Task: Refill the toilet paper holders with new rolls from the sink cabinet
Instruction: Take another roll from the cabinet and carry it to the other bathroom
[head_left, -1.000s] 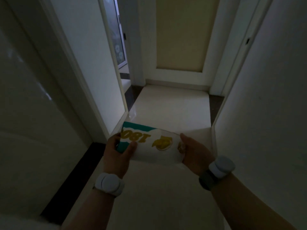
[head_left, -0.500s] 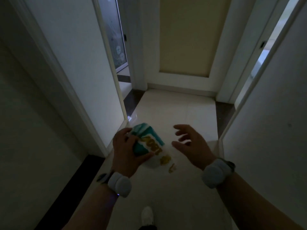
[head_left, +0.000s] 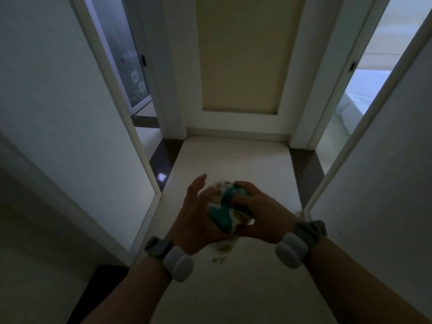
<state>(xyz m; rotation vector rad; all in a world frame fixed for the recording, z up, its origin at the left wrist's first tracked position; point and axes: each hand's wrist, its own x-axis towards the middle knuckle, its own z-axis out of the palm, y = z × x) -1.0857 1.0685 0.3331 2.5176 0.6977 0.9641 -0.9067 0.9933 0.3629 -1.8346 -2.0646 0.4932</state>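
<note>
A crumpled plastic wrapper (head_left: 223,210), white with teal and yellow print, is bunched into a ball between both my hands at chest height over the hallway floor. My left hand (head_left: 196,218) cups it from the left and below, fingers partly spread. My right hand (head_left: 259,211) presses on it from the right and above. A loose tail of the wrapper hangs down under my hands. No toilet paper roll or holder is in sight.
I stand in a dim narrow hallway with a pale tiled floor (head_left: 233,160). A closed cream door (head_left: 240,54) ends it. A doorway with a frosted glass door (head_left: 121,54) opens on the left, a bright doorway (head_left: 364,78) on the right. White walls close in on both sides.
The wrapper was stretched flat between both hands, then held by my left hand alone; now both hands squeeze it into a ball. The view has moved forward along the hallway.
</note>
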